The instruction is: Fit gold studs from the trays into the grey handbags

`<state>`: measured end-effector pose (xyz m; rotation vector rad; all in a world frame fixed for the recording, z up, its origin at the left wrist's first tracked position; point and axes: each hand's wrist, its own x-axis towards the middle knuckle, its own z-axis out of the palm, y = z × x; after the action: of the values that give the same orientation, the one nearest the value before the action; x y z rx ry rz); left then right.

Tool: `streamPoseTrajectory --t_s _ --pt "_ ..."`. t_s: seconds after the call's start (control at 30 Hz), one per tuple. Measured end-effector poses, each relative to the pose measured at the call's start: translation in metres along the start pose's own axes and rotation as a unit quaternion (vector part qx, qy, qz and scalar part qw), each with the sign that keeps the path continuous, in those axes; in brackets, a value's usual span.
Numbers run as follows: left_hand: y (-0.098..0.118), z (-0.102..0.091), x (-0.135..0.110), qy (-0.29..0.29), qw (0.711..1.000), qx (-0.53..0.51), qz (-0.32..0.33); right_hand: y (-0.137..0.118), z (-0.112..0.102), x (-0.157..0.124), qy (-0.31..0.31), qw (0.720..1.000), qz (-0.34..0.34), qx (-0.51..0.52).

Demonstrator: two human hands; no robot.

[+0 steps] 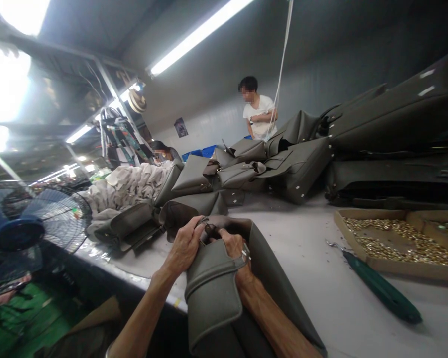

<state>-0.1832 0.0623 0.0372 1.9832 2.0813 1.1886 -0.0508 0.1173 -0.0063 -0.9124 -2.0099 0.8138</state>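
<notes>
A dark grey-green leather handbag [212, 278] lies at the table's near edge, its flap side toward me. My left hand [188, 243] is closed on the bag's far end, fingers around a short strap piece [209, 229] with a small metal fitting. My right hand [233, 248] reaches in beside the flap, fingers bent at the same strap piece; its fingertips are partly hidden. A metal buckle [245, 252] sits by the right wrist. To the right lies a hooked tool with a green handle [383, 288], touched by neither hand.
Cardboard trays [381, 263] of small brass-coloured fittings stand at right. Several similar bags [197, 174] are piled along the back, with larger ones [392, 124] at right. A fan [20, 233] and crumpled pale cloth [127, 186] are at left. A person [260, 114] stands behind.
</notes>
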Motion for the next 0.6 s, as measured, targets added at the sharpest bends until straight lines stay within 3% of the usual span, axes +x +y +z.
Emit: streamPoseTrajectory --t_s 0.27,0.6 --pt "0.001 0.001 0.003 -0.032 0.999 -0.008 0.007 -0.007 -0.012 0.001 -0.004 1.000 -0.015 0.004" --pt "-0.003 -0.002 0.013 -0.103 0.994 -0.042 0.001 -0.006 -0.023 0.004 0.008 0.988 0.003 -0.153"
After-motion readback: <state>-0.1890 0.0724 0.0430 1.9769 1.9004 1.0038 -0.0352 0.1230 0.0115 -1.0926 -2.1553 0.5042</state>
